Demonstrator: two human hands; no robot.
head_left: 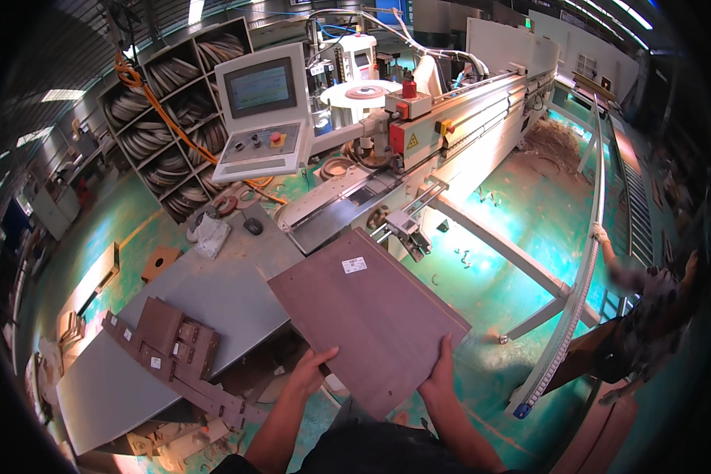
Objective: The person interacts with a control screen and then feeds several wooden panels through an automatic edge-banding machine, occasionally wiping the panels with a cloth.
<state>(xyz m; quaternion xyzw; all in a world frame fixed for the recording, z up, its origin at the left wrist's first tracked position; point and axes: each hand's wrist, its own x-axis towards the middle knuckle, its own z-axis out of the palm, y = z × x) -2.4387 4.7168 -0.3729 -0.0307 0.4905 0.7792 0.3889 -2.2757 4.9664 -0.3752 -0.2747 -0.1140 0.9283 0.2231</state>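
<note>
Between my hands is a brown rectangular board [371, 324] with a white label [355, 265] near its far edge. My left hand [316, 368] grips the near left edge, thumb on top and fingers mostly hidden beneath. At the near right edge my right hand [438, 375] is closed on the board too, its fingers largely out of sight under it. The board's far corner reaches the infeed end of a long edge-banding machine [458, 134], and its left corner overlaps a grey table [237, 296].
Several small brown boards [174, 340] lie stacked on the table's left part. A computer mouse [253, 226] and a plastic bag [210, 235] lie at its far end. A control panel [262, 110] stands beyond. On the right, a person [648, 308] stands by a roller rail [581, 292].
</note>
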